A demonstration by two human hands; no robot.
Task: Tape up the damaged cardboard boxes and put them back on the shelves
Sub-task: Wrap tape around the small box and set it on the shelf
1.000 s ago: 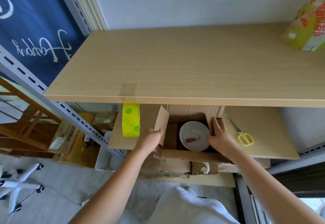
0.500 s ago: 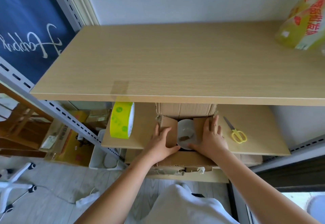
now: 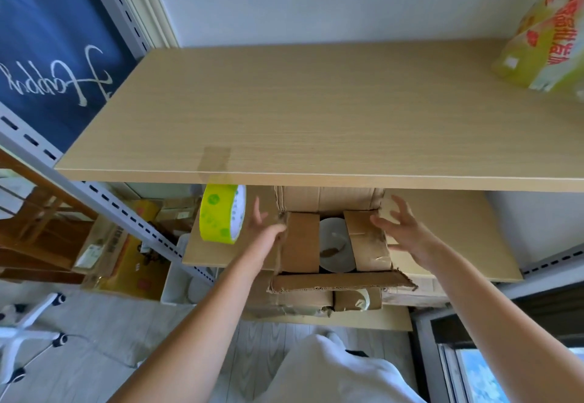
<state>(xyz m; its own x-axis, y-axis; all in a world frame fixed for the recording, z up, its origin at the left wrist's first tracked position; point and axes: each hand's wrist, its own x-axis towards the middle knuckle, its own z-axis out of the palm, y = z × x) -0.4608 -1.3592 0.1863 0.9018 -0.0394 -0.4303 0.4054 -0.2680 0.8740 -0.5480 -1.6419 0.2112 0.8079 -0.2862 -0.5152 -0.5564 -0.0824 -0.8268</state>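
A worn cardboard box (image 3: 300,244) stands on the lower shelf (image 3: 458,244), under the upper shelf board (image 3: 316,118). Its two side flaps lie folded inward with a gap between them, and a white round dish (image 3: 333,244) shows through. The torn front flap (image 3: 341,281) sticks out toward me. My left hand (image 3: 264,228) is at the box's left side with fingers spread. My right hand (image 3: 401,228) hovers at the box's right edge, fingers spread, holding nothing. A yellow-green tape roll (image 3: 221,217) hangs from a strip stuck on the upper shelf's front edge.
A yellow printed bag (image 3: 546,39) sits on the upper shelf at the far right. Further cardboard boxes (image 3: 120,254) and a white bin (image 3: 183,285) lie below to the left. A perforated grey shelf post (image 3: 132,216) runs diagonally. A white chair base (image 3: 28,336) stands on the floor.
Both hands pushed the side flaps down over the dish, then lifted off and spread apart to the box's sides. The scissors on the lower shelf are now hidden behind my right hand.
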